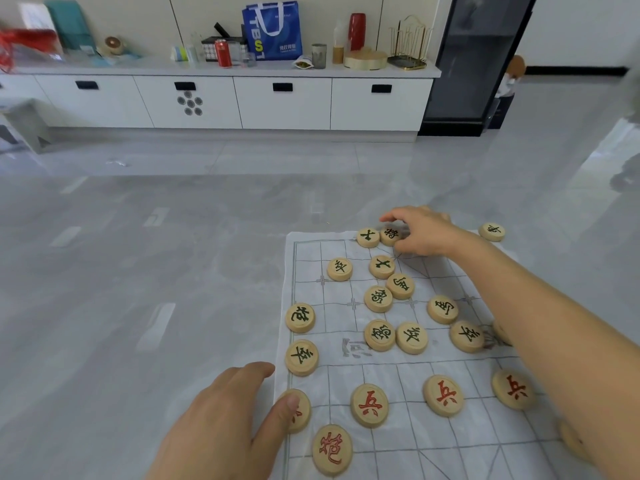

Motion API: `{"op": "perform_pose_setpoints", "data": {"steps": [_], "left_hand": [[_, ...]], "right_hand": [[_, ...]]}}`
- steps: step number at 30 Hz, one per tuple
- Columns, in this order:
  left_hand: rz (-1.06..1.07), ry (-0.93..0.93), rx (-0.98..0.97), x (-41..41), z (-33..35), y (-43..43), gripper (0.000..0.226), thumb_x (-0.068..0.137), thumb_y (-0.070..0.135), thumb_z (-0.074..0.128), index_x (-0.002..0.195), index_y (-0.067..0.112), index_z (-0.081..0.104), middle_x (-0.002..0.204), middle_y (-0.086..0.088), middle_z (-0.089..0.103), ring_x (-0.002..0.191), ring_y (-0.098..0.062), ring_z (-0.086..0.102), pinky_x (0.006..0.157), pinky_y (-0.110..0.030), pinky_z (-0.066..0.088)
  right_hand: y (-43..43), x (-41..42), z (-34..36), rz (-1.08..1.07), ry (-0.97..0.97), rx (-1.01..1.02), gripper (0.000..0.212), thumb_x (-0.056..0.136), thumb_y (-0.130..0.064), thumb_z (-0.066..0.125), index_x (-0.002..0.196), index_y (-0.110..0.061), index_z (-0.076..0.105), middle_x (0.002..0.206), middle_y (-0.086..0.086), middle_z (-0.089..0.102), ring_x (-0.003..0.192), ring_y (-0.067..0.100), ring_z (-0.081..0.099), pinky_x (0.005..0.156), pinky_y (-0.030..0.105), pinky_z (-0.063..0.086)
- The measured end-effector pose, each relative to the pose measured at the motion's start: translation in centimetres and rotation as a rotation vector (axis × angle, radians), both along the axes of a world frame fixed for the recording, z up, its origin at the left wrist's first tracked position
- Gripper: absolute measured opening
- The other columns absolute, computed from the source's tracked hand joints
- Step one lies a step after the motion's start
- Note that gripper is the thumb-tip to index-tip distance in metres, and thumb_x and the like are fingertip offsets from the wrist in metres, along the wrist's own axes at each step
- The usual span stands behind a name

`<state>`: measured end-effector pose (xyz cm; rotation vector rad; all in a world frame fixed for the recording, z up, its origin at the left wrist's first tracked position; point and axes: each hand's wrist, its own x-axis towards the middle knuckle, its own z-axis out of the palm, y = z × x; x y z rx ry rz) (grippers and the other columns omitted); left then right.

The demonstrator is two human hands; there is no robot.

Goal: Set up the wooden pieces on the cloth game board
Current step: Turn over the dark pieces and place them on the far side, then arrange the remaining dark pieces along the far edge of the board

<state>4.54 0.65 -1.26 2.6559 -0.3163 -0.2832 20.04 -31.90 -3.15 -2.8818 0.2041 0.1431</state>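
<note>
Wooden pieces point(379, 335) are spread over a white cloth board point(401, 445) that is laid flat on a grey tiled floor point(138, 271). Discs with black letters are scattered loosely across the far half of the cloth, and several of them touch each other near the middle. Discs with red letters are set out in a row across the near half, with one more point(332, 449) placed closer to the viewer. Two black-lettered discs are seen on the left edge of the cloth.

One black-lettered piece point(390, 234) at the far edge is grasped by the right hand point(422, 233), whose fingers are curled around it. It is held just beside another disc point(367, 237). A further disc point(491, 232) is seen near the far right corner. Whether it lies on the cloth cannot be told.

The left hand point(221, 420) is laid on the floor beside the near left edge of the cloth with its fingers relaxed and nothing gripped. Only its thumb is pressed onto a red-lettered piece point(301, 415) at that edge.

A white cabinet point(284, 102) is seen against the far wall, with a red can point(223, 53) and a blue bag point(272, 31) on top.
</note>
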Motion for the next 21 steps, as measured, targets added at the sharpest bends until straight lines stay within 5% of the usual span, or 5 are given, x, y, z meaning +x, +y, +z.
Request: {"op": "perform_pose_setpoints", "data": {"steps": [5,10,15,18,21], "left_hand": [[0.003,0.008,0.003,0.1,-0.2,0.0,0.051,0.085,0.063,0.034,0.133,0.045,0.028,0.132,0.025,0.038,0.119,0.0,0.044,0.09,-0.014,0.038],[0.007,0.006,0.0,0.2,-0.2,0.0,0.052,0.085,0.064,0.034,0.133,0.045,0.028,0.133,0.024,0.038,0.119,0.0,0.044,0.093,-0.016,0.039],[0.001,0.008,0.01,0.2,-0.4,-0.1,0.051,0.085,0.064,0.034,0.132,0.045,0.029,0.132,0.025,0.039,0.118,0.001,0.044,0.091,-0.016,0.039],[0.001,0.012,0.016,0.2,-0.5,-0.1,0.051,0.086,0.064,0.034,0.132,0.045,0.029,0.131,0.025,0.04,0.118,0.001,0.045,0.087,-0.015,0.038],[0.006,0.02,0.025,0.3,-0.7,-0.2,0.052,0.085,0.064,0.034,0.133,0.045,0.029,0.131,0.024,0.041,0.117,0.0,0.046,0.082,-0.014,0.035]], "right_hand": [[-0.2,0.1,-0.6,-0.063,-0.05,-0.106,0.058,0.069,-0.061,0.067,0.117,-0.031,0.055,0.124,-0.003,0.05,0.12,0.021,0.039,0.093,0.039,0.028],[-0.6,0.1,-0.5,-0.056,-0.098,-0.019,0.04,0.078,-0.049,0.064,0.114,-0.034,0.056,0.127,-0.003,0.048,0.122,0.022,0.036,0.093,0.038,0.026],[-0.9,0.1,-1.1,-0.018,-0.028,-0.03,0.049,0.082,-0.045,0.06,0.129,-0.04,0.046,0.137,-0.002,0.042,0.128,0.024,0.033,0.097,0.039,0.025],[-2.6,-0.4,-0.8,-0.082,-0.105,0.239,0.06,0.079,-0.042,0.066,0.133,-0.04,0.041,0.136,-0.003,0.045,0.129,0.022,0.037,0.108,0.045,0.028],[-5.0,-1.1,-0.7,-0.217,-0.261,0.436,0.044,0.087,-0.024,0.061,0.129,-0.028,0.049,0.126,0.0,0.053,0.11,0.013,0.046,0.102,0.038,0.038]]}}
